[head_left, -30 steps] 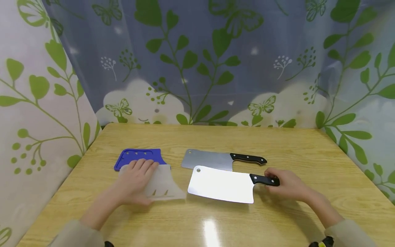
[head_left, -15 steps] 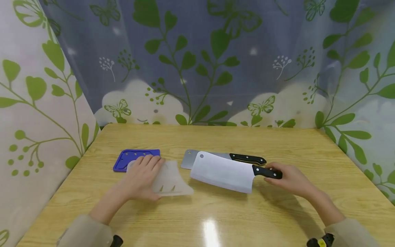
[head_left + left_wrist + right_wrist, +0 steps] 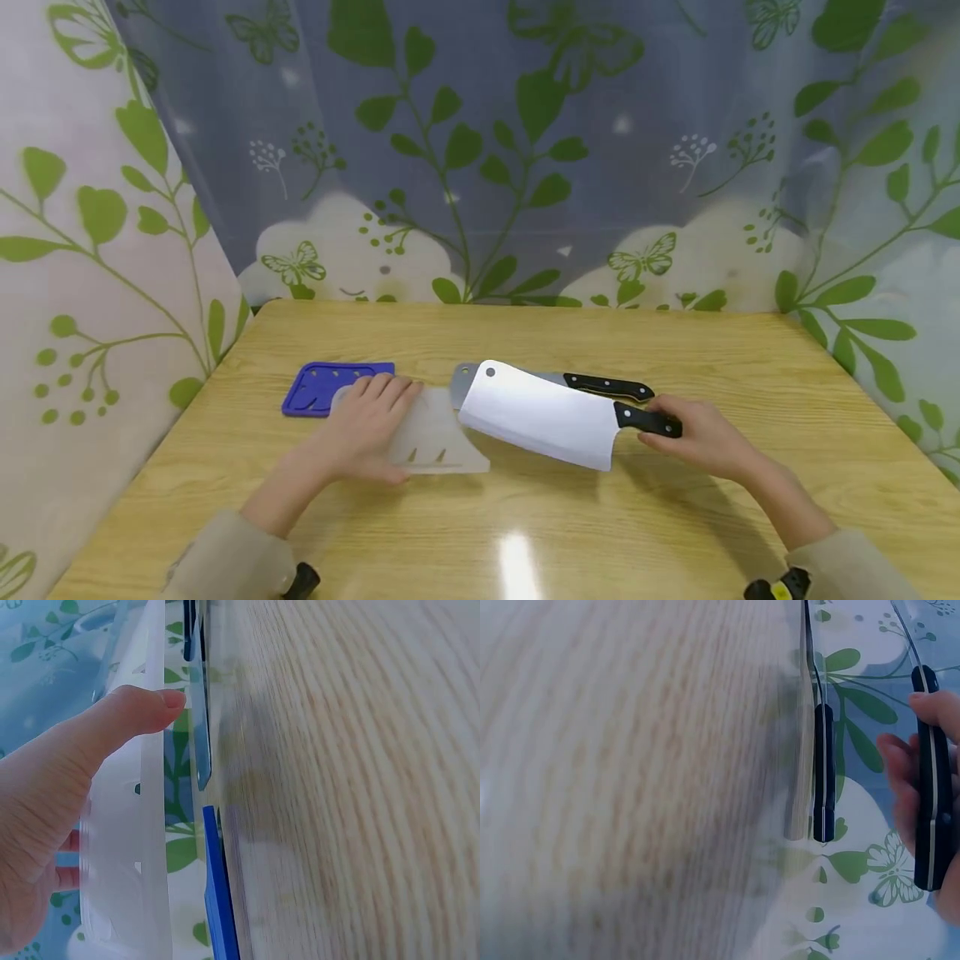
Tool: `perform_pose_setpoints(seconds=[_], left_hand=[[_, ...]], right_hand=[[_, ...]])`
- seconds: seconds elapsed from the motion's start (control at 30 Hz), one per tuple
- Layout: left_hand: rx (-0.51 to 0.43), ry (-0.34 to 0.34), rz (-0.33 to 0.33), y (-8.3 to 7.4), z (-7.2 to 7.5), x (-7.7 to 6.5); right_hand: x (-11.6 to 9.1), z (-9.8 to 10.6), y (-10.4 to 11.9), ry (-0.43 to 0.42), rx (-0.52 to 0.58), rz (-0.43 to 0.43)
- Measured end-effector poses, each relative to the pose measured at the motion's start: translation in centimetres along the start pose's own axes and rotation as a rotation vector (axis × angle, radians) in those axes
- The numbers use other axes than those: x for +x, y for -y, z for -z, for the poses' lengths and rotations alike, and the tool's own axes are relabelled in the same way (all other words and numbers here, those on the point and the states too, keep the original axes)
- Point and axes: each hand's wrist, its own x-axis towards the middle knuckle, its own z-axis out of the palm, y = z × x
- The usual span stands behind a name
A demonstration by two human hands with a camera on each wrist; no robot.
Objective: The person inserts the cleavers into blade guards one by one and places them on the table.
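Observation:
My left hand (image 3: 369, 429) grips a translucent white cleaver sheath (image 3: 435, 429), thumb along its near edge and fingers over the far side. The left wrist view shows the sheath (image 3: 124, 855) held above the table. My right hand (image 3: 705, 435) grips the black riveted handle (image 3: 932, 802) of a cleaver (image 3: 540, 415). Its broad blade is raised over the table and tilted, the hole corner up at the left. The sheath's pointed right corner is close to the blade's left end, below it in the head view.
Behind the held cleaver lies a second cleaver (image 3: 609, 387) on the wooden table (image 3: 420, 542), its blade partly hidden. A blue sheath (image 3: 318, 388) lies at the left, partly overlapped by the white sheath. A patterned cloth (image 3: 480, 167) hangs behind the table.
My left hand has carried the white sheath right, toward the held cleaver. My right hand has raised and tilted the cleaver, its blade now overlapping the second cleaver in the head view.

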Motion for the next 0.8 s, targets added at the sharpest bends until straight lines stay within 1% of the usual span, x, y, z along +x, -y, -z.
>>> perform_pose_setpoints(seconds=[0.13, 0.3, 0.43, 0.8], left_hand=[[-0.007, 0.011, -0.002, -0.19, -0.02, 0.38], [0.016, 0.008, -0.013, -0.34, -0.01, 0.66], [0.030, 0.009, -0.019, -0.44, 0.08, 0.66], [0.030, 0.024, -0.003, -0.54, 0.01, 0.75]], right_hand=[[0.12, 0.13, 0.09, -0.021, -0.019, -0.013], [0.20, 0.27, 0.41, -0.054, -0.042, -0.005], [0.24, 0.22, 0.46, -0.049, -0.036, 0.002], [-0.06, -0.13, 0.33, -0.043, -0.016, 0.026]])
